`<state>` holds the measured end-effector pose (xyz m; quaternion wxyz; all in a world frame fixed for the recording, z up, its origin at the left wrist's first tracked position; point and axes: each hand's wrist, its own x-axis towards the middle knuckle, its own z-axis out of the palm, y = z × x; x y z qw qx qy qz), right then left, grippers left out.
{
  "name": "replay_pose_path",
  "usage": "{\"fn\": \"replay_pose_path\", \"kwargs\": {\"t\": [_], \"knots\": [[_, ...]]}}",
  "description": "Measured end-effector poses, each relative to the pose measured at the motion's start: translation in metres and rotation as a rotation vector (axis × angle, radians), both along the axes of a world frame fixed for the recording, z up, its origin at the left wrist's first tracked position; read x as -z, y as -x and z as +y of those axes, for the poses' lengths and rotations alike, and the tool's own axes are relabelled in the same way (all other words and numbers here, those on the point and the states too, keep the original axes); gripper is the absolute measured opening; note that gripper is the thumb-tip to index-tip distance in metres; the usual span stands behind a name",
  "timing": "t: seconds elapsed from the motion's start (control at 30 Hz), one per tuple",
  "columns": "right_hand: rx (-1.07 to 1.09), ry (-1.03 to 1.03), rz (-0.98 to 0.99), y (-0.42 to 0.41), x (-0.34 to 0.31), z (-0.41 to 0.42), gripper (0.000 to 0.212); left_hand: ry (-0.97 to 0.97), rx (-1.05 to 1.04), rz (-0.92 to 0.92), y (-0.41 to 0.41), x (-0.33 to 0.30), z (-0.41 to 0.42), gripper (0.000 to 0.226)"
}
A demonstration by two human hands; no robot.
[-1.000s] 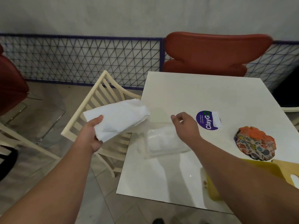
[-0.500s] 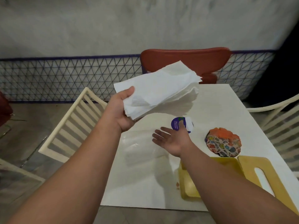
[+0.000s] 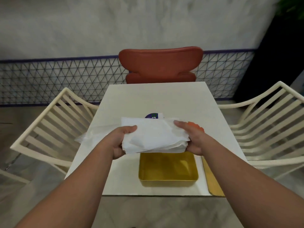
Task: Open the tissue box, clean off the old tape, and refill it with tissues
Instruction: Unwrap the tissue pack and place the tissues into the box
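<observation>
A: Holding is done at both ends: the tissues [image 3: 153, 137] are pinched by the left hand [image 3: 120, 142] and right hand [image 3: 191, 139], just above the open box [image 3: 168, 170].

B: Soft and floppy, likely. Both ends should be gripped. The sticker [image 3: 152, 116] cannot be read.

Two hands of mine in view: left hand [image 3: 120, 142], right hand [image 3: 195, 139]. One stack of tissues [image 3: 153, 137] between them, too many sheets to count. One open yellow box [image 3: 167, 170], and one yellow lid [image 3: 212, 181] beside it. One clear plastic wrapper [image 3: 92, 134]. One round purple sticker [image 3: 152, 116], one orange patterned thing [image 3: 195, 125], mostly hidden. One white table [image 3: 156, 96]. Chairs: two cream slatted ones [image 3: 54, 127] [image 3: 266, 127], one red [image 3: 160, 65], three in all.
</observation>
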<state>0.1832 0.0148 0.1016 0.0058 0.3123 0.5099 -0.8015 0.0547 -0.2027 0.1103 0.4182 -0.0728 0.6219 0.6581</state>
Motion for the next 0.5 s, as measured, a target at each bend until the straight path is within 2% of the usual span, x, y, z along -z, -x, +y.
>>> {"fn": "replay_pose_path", "kwargs": {"t": [0.07,0.23,0.43,0.5], "knots": [[0.012,-0.139,-0.072,-0.011,0.008,0.008,0.018,0.049,0.015,0.031,-0.014,0.008,0.011,0.035],[-0.001,-0.236,-0.216,-0.034,0.035,0.021,0.042,0.12,0.039,0.052,-0.042,0.025,0.02,0.042],[0.033,-0.223,-0.195,-0.039,0.044,0.02,0.023,0.122,0.11,0.041,-0.048,0.033,0.024,0.045],[0.049,-0.217,-0.23,-0.038,0.046,0.019,0.03,0.169,0.14,0.088,-0.045,0.037,0.023,0.045]]}}
